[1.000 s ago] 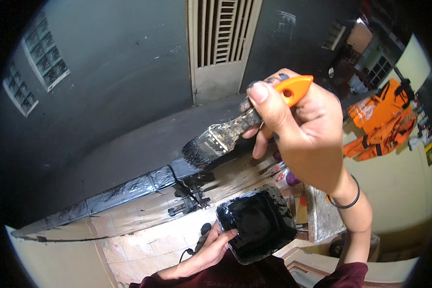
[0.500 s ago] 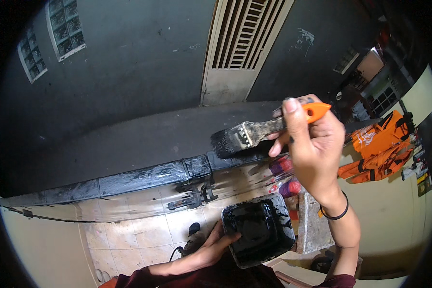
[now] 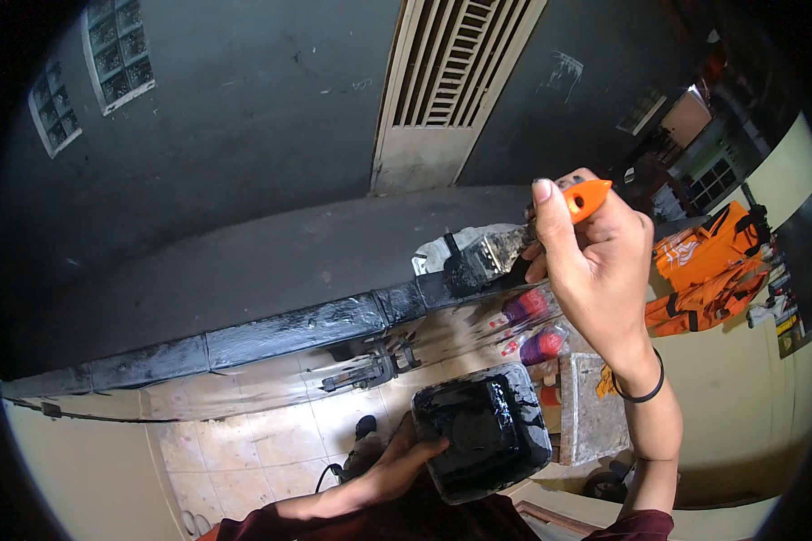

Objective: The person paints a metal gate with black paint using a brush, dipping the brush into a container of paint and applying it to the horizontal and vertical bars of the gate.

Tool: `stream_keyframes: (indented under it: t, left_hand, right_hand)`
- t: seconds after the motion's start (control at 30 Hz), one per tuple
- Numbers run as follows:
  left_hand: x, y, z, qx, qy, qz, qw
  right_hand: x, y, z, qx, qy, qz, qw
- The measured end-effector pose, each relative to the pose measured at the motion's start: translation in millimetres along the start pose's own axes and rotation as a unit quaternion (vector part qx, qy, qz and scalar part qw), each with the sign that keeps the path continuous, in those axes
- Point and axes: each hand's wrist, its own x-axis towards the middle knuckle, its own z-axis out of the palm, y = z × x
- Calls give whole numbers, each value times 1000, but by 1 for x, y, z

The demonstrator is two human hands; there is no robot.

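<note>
My right hand (image 3: 595, 261) is closed around a flat paintbrush with an orange-tipped handle (image 3: 588, 200). Black paint coats its metal band and bristles (image 3: 467, 270). The bristles are at the top of a long, narrow ledge (image 3: 289, 326) and seem to touch it. Wet, glossy black paint covers the ledge left of the brush. Lower down, my left hand (image 3: 401, 464) grips a square paint container (image 3: 528, 442) by its left wall, thumb over the rim. Black paint lies inside it and smears its walls.
Beyond the ledge are grey paving and a dark wall with a slatted door (image 3: 424, 158). A pale object (image 3: 431, 256) of unclear kind shows behind the brush. Below the ledge is a dark metal latch (image 3: 370, 363). Orange clothing (image 3: 708, 261) hangs at right, above a worn box-like stand (image 3: 597, 410).
The brush has moved down and right, from just above the ledge onto its top. A pale object now shows behind it. My left hand keeps hold of the container.
</note>
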Motion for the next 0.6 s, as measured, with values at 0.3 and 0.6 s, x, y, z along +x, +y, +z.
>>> stream_keyframes:
  t: [0.3, 0.6]
  left_hand:
    - [-12, 9, -8, -31, -13, 23, 999]
    - [-15, 12, -13, 3, 7, 18, 1000]
  right_hand:
    - [2, -8, 1, -57, -3, -17, 998]
    - [-5, -8, 1, -57, 33, -57, 996]
